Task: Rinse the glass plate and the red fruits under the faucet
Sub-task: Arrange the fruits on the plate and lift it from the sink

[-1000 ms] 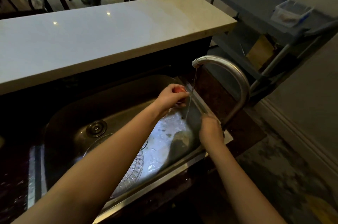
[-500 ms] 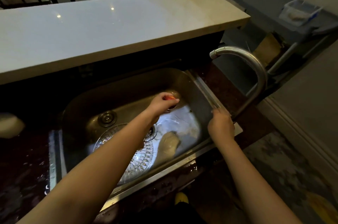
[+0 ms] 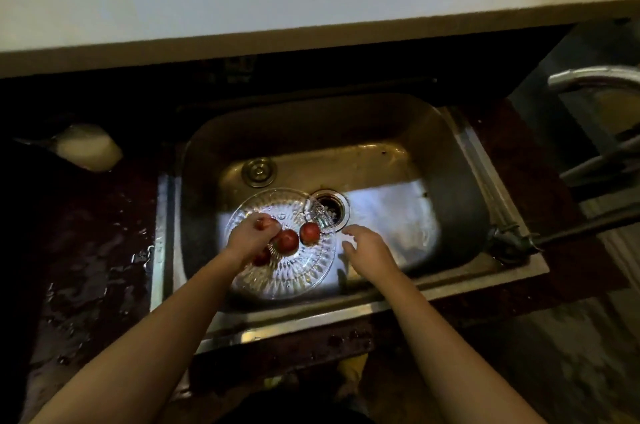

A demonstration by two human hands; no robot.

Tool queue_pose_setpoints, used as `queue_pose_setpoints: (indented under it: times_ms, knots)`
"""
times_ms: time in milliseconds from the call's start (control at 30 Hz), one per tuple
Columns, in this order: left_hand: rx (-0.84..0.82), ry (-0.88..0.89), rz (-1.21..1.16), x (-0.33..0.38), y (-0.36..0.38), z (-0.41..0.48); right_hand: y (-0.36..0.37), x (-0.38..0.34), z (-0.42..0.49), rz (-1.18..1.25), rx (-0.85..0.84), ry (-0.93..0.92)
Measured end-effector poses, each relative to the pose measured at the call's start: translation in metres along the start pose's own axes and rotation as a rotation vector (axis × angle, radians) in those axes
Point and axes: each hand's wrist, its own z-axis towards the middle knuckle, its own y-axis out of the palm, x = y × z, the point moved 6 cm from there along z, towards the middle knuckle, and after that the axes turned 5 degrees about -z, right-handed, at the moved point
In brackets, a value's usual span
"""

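A cut-glass plate (image 3: 294,280) lies in the steel sink (image 3: 460,202), left of the drain. On it sit several red fruits: one (image 3: 309,232) near its right side, one (image 3: 286,241) at the middle, one (image 3: 262,256) partly under my wrist. My left hand (image 3: 250,237) is over the plate, fingers curled round another red fruit (image 3: 265,223). To the right of the plate my right hand (image 3: 369,250) hovers with fingers spread, holding nothing. The faucet (image 3: 595,75) arches at the far right; no water stream shows.
The open drain (image 3: 330,207) sits just right of the plate, a round plug (image 3: 259,171) lies behind it. A white bowl-like object (image 3: 88,148) rests on the wet dark counter (image 3: 86,250) at left. A pale raised countertop (image 3: 277,1) runs along the back.
My left hand carried the red fruit from under the faucet down and left onto the plate. My right hand left the faucet handle and came beside the plate. The view tilted down.
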Motion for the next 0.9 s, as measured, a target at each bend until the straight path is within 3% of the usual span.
queue_pose_setpoints:
  times_ms: [167, 300, 467, 600, 900]
  knots:
    - [0.101, 0.337, 0.511, -0.013, -0.005, 0.015, 0.051, 0.004, 0.043, -0.084, -0.235, 0.116]
    - [0.049, 0.507, 0.663, -0.017, 0.007, 0.032, 0.069, 0.015, 0.073, -0.131, -0.299, 0.173]
    - [0.009, 0.531, 0.651, -0.016, 0.026, 0.050, 0.081, 0.031, 0.099, 0.187, -0.276, 0.325]
    - [0.001, 0.424, 0.608, -0.028, 0.036, 0.060, 0.090, 0.035, 0.104, 0.307, -0.256, 0.374]
    - [-0.071, 0.507, 0.730, -0.037, 0.053, 0.053, 0.092, 0.033, 0.110, 0.346, -0.206, 0.263]
